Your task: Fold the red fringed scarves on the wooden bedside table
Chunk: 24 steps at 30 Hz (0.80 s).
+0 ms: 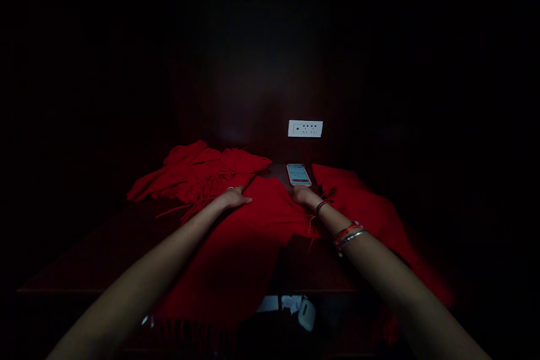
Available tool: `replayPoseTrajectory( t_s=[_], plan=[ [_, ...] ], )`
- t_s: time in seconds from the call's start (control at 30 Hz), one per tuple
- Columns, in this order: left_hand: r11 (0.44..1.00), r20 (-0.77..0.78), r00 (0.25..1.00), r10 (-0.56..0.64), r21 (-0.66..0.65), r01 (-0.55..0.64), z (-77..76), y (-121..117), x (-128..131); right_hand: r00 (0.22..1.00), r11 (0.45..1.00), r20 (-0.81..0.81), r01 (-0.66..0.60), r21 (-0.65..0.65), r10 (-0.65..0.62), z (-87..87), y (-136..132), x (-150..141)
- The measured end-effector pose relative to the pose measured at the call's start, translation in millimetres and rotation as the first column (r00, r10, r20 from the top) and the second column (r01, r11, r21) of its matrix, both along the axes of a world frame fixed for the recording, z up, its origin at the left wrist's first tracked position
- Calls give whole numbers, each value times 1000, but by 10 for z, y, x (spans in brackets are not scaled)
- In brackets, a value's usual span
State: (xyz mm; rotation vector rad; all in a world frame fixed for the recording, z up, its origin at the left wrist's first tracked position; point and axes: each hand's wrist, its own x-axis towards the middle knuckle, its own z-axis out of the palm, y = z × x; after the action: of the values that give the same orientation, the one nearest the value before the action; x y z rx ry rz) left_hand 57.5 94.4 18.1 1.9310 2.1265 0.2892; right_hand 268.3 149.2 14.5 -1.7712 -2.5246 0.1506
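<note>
A red fringed scarf (248,242) lies lengthwise on the dark table, its near fringe hanging over the front edge. My left hand (233,197) grips its left edge, the thumb lying over the cloth and the fingers partly hidden. At the scarf's far right side, my right hand (302,194) is closed on the edge, most of its fingers out of sight. Just beyond that hand lies a phone (298,175) with a lit screen. Bracelets circle my right forearm.
Another red fringed cloth (198,166) is heaped at the back left. More red cloth (367,208) runs down the right side. A white socket panel (305,129) is on the dark wall. Below the table edge (105,291) sits a whitish rounded object (306,315). The surroundings are very dark.
</note>
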Motion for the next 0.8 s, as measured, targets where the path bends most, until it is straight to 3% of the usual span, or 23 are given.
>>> replayPoseTrajectory(
  t_s=[0.2,0.33,0.43,0.57,0.7,0.8],
  plan=[
    [984,82,995,60,162,-72,-103,288,103,986,986,-100,141,86,-132,205,199,53],
    [923,53,986,159,347,-168,-142,297,282,977,971,-156,174,164,-149,250,362,121],
    [887,-77,994,81,460,-37,-278,132,407,977,972,-152,171,160,-147,145,379,111],
    [902,-186,961,-202,347,257,-476,-148,358,984,976,-146,131,172,-106,2,209,141],
    [920,-195,939,-285,219,324,-507,-285,129,998,990,-59,-3,139,11,-98,-56,287],
    [933,-204,928,-312,119,340,-447,-277,14,993,988,-96,-62,139,76,-149,-190,398]
  ],
)
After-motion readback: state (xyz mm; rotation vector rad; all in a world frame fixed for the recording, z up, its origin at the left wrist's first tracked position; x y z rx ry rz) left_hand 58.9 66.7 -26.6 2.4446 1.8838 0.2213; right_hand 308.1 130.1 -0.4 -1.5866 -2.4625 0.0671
